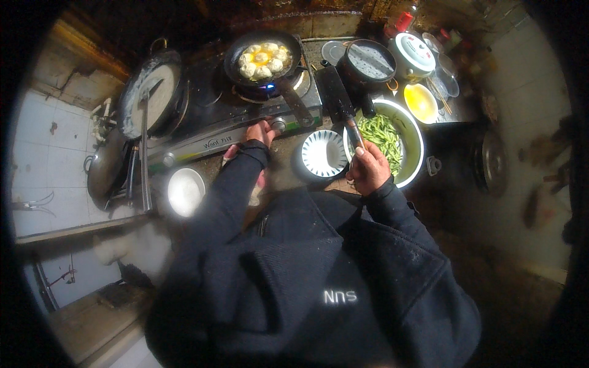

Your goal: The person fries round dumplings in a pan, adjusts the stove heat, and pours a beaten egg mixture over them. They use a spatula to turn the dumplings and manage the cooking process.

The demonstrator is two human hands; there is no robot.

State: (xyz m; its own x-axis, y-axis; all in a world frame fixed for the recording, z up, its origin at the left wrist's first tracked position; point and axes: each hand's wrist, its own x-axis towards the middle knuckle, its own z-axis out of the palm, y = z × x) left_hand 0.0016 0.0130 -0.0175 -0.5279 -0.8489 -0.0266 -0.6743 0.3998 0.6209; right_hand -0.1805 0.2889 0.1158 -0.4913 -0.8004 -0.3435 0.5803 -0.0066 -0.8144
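Note:
My left hand [262,133] is at the front panel of the gas stove [221,140], its fingers by the right control knob [278,124]. A blue flame burns under a black frying pan [230,60], where several round dumplings or buns [262,71] sit with yellow egg among them. In my right hand [369,169] is the wooden handle of a dark, flat-bladed spatula [335,91], raised beside the pan's handle. Below that hand and partly behind it stands a white basin [418,147] of shredded green vegetable [379,133]. A patterned white bowl [317,154] lies between my hands.
On the left burner rests a wok [161,96] of pale batter-like liquid with a long-handled ladle [144,133]. A white bowl [186,192] stands at front left. Back right are a dark pot [372,60], a lidded white cooker [414,53], a bowl with yellow residue [421,103] and chopsticks [439,94].

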